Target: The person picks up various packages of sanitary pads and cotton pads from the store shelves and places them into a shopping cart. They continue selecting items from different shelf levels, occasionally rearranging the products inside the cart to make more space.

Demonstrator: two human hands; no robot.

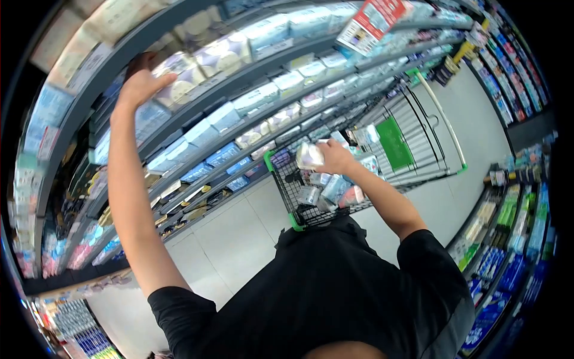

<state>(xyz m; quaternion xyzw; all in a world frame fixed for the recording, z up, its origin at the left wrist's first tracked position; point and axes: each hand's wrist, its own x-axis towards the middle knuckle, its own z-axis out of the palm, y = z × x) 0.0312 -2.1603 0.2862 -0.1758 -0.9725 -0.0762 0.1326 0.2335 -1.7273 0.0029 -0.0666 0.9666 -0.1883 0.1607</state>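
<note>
My left hand point(142, 87) reaches up to the shelf at the upper left. Its thumb is spread away from the fingers and lies against a white and purple pack point(176, 81); the fingertips are in shadow at the shelf gap. My right hand point(336, 157) is closed on a whitish soft pack point(310, 156), slightly blurred, above the front of the shopping cart point(293, 220). Below it in the cart lie several packs, among them a blue and white pack point(335, 188) and a pinkish pack point(351, 196).
Long shelves point(263, 63) of packaged goods curve along the left and top. A red and white sign point(372, 25) juts out from them. The cart's handle point(445, 116) is at the far right end. More shelves point(499, 239) stand on the right, with tiled floor point(224, 233) between.
</note>
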